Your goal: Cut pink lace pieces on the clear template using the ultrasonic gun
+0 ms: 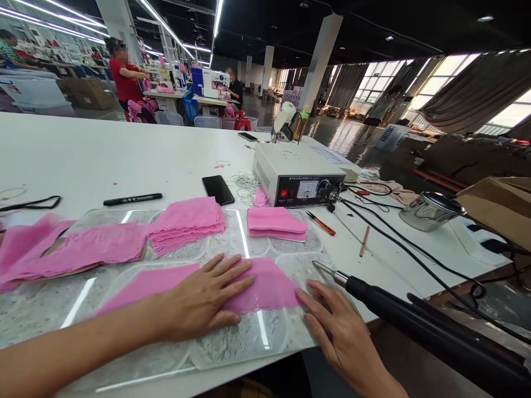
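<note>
A flat pink fabric piece (265,284) lies on a clear, grey-patterned mat (232,348). My left hand (207,296) rests palm down across it with fingers stretched out, hiding its middle. At the right end of the fabric, my right hand (336,326) has its fingers apart, with the index fingertip at the fabric's corner. Just beyond my right hand is a black pen-shaped tool (373,293) with a metal tip. Behind the piece sit a stack of pink lace-edged fabric (188,221) and a folded pink stack (276,223). More pink fabric (103,243) spreads out at left.
A control box (309,188) with a dial stands at the back, its cables (398,249) running right. Around it are a phone (218,189), a black marker (133,199), orange-handled tweezers (321,223) and a glass jar (431,211). Another person (124,77) works beyond the table.
</note>
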Tool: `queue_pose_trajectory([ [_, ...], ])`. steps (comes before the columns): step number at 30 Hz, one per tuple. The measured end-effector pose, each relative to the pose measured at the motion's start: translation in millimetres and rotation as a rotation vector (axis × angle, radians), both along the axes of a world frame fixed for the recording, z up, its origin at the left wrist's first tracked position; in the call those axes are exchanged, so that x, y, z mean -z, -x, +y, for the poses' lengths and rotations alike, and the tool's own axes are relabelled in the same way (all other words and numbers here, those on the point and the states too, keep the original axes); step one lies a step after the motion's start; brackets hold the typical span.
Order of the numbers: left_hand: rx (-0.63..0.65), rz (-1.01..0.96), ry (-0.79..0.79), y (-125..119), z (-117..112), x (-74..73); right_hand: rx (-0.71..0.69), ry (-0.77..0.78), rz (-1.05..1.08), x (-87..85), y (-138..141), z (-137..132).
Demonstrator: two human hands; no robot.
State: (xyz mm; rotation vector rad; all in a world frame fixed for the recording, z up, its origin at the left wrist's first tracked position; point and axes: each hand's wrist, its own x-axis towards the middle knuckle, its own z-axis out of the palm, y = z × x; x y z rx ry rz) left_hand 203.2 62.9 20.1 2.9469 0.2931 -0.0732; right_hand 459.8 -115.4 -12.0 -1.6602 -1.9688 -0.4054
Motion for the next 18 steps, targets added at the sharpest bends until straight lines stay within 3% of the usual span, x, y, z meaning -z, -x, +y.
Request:
queue_pose_trajectory([
  [7, -0.017, 0.037, -0.004, 0, -1, -4.7, 0.072, -0.012, -0.002, 3.3, 0, 0],
  [13, 0.126, 0.01, 0.032, -19, 0, -24.2, 0.12, -0.12, 0.276, 9.8, -2, -18],
  [15, 0.202, 0.016, 0.073, -31, 1, -27.4, 0.229, -0.134, 0.434, 11.1, -1, -30],
  [18, 0.279, -0.005, 0.12, -49, 4, -23.9, 0.571, -0.085, 0.759, 13.9, -2, -45],
])
